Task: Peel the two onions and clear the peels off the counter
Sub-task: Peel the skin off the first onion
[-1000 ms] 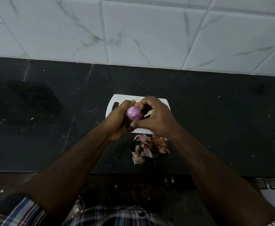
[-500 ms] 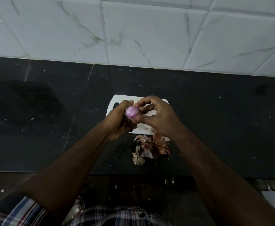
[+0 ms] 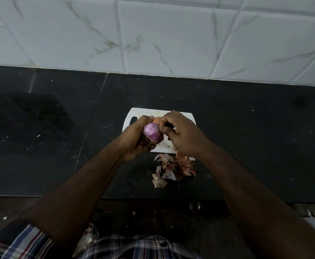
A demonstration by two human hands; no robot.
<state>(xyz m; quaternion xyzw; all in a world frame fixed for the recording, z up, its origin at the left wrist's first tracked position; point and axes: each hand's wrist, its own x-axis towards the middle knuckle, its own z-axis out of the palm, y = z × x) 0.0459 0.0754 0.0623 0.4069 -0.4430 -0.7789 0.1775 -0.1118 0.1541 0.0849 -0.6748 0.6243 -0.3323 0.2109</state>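
Left hand (image 3: pixel 134 139) grips a purple onion (image 3: pixel 152 133) above a white cutting board (image 3: pixel 164 144) on a black counter (image 3: pixel 59 139). Right hand (image 3: pixel 182 135) pinches at the onion's top with curled fingers. Loose peels (image 3: pixel 173 168) lie heaped on the counter just beside the board's near edge.

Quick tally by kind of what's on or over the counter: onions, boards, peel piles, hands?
Onions: 1 in view, the onion held in the left hand; a second cannot be made out
Cutting board: 1
Pile of peels: 1
Hands: 2, left hand and right hand
Total: 5
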